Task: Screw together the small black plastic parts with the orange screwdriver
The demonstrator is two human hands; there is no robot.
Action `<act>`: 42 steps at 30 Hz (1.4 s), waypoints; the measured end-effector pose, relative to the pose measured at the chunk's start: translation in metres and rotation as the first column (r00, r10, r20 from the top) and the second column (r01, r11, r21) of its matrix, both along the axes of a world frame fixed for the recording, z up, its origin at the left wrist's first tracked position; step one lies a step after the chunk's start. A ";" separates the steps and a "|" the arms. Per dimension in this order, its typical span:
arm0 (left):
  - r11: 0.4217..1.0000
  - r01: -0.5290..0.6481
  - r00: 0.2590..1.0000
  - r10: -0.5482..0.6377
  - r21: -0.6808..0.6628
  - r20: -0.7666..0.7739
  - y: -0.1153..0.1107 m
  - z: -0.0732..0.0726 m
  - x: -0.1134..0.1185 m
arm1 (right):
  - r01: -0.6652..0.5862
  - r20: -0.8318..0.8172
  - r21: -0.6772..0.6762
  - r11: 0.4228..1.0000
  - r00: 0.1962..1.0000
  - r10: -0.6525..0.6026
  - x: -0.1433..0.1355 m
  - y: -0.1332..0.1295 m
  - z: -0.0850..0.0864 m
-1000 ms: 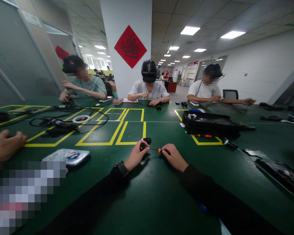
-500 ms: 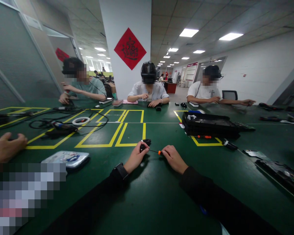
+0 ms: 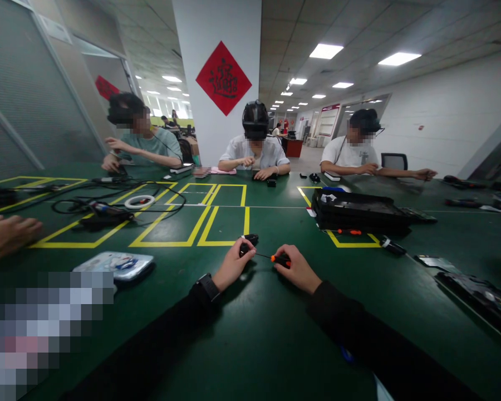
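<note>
In the middle of the view, my left hand [image 3: 229, 268] is closed around a small black part [image 3: 250, 239], whose exact kind I cannot make out. My fingers cover much of it. My right hand [image 3: 299, 271] grips a screwdriver [image 3: 281, 260] by its black and orange handle. The thin shaft points left, its tip at the black part by my left fingertips; whether it sits in a screw is too small to tell. Both hands are just above the green table [image 3: 250, 340].
Right of my hands lie a stack of black casings [image 3: 359, 213], an orange-handled screwdriver [image 3: 349, 232] and an opened black device [image 3: 480, 301]. To the left are a phone-like case [image 3: 114, 266], cables [image 3: 104, 214], a white ring [image 3: 139, 201] and another person's hand [image 3: 10, 234]. Three people sit opposite.
My right fingers have shifted on the screwdriver, so more of its handle shows. My left hand keeps its hold on the black part. The other person's hand at far left has moved slightly.
</note>
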State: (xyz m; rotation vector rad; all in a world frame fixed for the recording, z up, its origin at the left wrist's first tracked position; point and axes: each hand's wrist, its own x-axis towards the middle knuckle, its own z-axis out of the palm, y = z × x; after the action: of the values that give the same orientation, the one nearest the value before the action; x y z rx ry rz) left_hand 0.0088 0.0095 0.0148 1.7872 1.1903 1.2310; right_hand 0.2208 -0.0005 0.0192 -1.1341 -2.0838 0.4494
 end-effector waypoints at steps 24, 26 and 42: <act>1.000 -0.021 0.999 0.021 0.000 -0.029 -0.002 0.003 -0.001 | -0.020 0.023 0.013 1.000 1.000 0.019 0.000 0.005 -0.003; 1.000 -0.010 1.000 0.009 -0.009 -0.014 -0.002 0.003 -0.001 | -0.026 0.039 0.014 1.000 0.999 0.026 0.000 0.007 -0.004; 1.000 -0.002 1.000 0.002 0.016 -0.002 0.001 -0.001 -0.001 | 0.038 -0.020 -0.016 0.999 0.999 -0.039 0.000 0.008 -0.010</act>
State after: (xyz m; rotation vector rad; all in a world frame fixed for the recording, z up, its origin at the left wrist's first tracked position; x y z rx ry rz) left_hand 0.0075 0.0105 0.0133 1.7993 1.1862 1.2433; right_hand 0.2208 0.0071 0.0091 -1.1724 -2.0409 0.4578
